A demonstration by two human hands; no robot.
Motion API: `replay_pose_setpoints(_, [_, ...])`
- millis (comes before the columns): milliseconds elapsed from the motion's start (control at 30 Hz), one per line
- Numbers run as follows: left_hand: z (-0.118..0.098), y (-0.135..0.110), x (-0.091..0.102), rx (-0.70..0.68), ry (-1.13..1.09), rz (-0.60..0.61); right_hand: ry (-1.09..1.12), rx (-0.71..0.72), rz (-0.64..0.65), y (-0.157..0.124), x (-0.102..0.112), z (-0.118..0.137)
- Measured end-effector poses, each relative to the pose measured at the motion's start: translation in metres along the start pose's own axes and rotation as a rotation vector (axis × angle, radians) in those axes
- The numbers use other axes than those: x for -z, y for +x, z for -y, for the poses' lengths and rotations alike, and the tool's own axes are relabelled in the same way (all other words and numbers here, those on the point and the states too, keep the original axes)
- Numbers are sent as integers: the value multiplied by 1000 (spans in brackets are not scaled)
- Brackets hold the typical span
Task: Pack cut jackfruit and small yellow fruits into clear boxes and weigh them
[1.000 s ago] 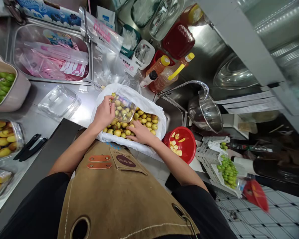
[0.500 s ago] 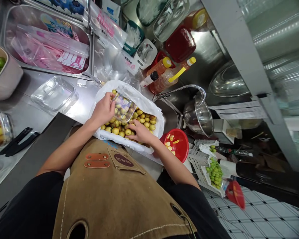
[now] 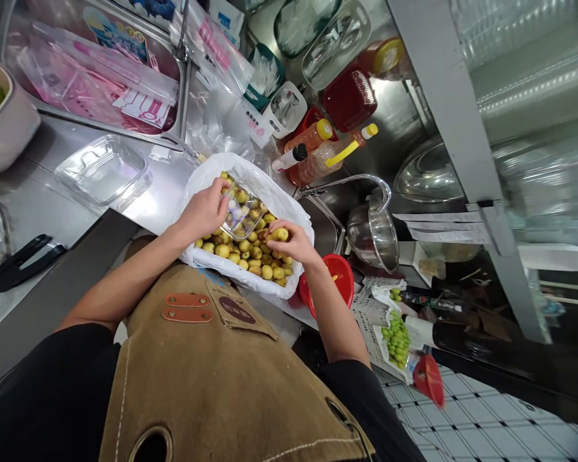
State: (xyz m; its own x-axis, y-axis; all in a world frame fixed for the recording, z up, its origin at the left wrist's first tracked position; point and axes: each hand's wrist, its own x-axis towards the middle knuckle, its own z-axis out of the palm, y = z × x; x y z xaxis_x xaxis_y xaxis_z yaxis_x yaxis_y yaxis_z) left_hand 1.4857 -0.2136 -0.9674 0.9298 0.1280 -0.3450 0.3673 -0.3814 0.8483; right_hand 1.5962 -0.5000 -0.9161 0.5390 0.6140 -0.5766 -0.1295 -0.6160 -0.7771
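Observation:
A white plastic-lined bin (image 3: 295,217) in front of me is full of small yellow-green jujubes (image 3: 252,255), some with brown patches. Over its left part, my left hand (image 3: 203,210) grips the near-left edge of a clear plastic box (image 3: 245,215), tilted above the fruit. Fruit shows in or through the box's clear walls; which of the two is hard to tell. My right hand (image 3: 298,244), just right of the box, has its fingers closed around a jujube (image 3: 280,235), lifted above the pile.
Another clear box (image 3: 102,168) rests on the steel counter at left, near black-handled tongs (image 3: 22,262). Behind stand a sink of pink packaging (image 3: 110,70) and sauce bottles (image 3: 334,151). To the right are a tap (image 3: 383,186), a red bowl (image 3: 340,266) and green grapes (image 3: 395,340).
My right hand has risen from the pile and moved right, now with a jujube in its fingers. My left hand still holds the box, shifted slightly right. The view has turned a little.

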Motion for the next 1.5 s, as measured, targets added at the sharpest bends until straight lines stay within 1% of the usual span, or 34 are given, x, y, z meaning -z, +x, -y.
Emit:
replay_pose_setpoints(67, [-1,0,0,-19,5,14,2,17,-79,8,4,22])
replay_pose_setpoints(100, [-1,0,0,-27,7,25,-45,40,-120,13,2,34])
replay_pose_setpoints(167, [-1,0,0,-39,11,53,-205,111,-171,27,-8,57])
replay_pose_setpoints(233, [-1,-1,1,-50,16,86,-373,177,-155,43,-24,75])
replay_pose_setpoints(300, [-1,-2,2,-59,32,102,-487,215,-96,56,-39,85])
replay_pose_setpoints(333, [-1,-2,2,-60,44,104,-514,228,-76,61,-45,88])
replay_pose_setpoints(367, [-2,-3,2,-58,57,104,-520,243,-82,63,-49,89])
replay_pose_setpoints(400, [-2,-3,2,-55,70,103,-508,259,-122,62,-51,88])
replay_pose_setpoints(467, [-3,-3,3,-47,92,109,-456,280,-288,52,-49,82])
replay_pose_setpoints(533, [-4,-3,3,-39,105,120,-427,252,-473,32,-44,69])
replay_pose_setpoints(567, [-5,-3,3,-35,108,124,-436,219,-531,20,-41,60])
replay_pose_setpoints(600, [-5,-2,3,-30,111,129,-463,180,-546,8,-39,50])
replay_pose_setpoints(633, [-6,-2,3,-26,111,134,-503,140,-514,-5,-38,38])
replay_pose_setpoints(667, [-7,-2,4,-24,110,139,-551,106,-439,-17,-39,27])
replay_pose_setpoints(733, [-8,-2,4,-23,107,146,-649,64,-222,-38,-44,4])
replay_pose_setpoints(767, [-8,-2,4,-23,106,148,-694,51,-120,-45,-48,-5])
replay_pose_setpoints(800, [-9,-3,5,-24,106,148,-734,39,-49,-51,-53,-12])
replay_pose_setpoints(833, [-9,-3,5,-25,107,148,-771,28,-12,-54,-57,-16])
replay_pose_setpoints(900, [-10,-3,6,-24,113,151,-836,6,3,-54,-65,-19])
replay_pose_setpoints(1000, [-12,-3,8,-22,126,162,-905,-18,36,-44,-72,-14])
replay_pose_setpoints(1100, [-14,-4,9,-23,133,168,-923,-53,93,-34,-75,-9])
replay_pose_setpoints(1167, [-14,-5,8,-23,129,172,-922,-62,110,-33,-76,-8])
replay_pose_setpoints(1333, [-6,-4,4,-61,55,114,-898,-51,157,-41,-66,-12])
replay_pose_setpoints(1500, [-4,-5,5,-49,27,116,-887,-32,250,-38,-54,-12])
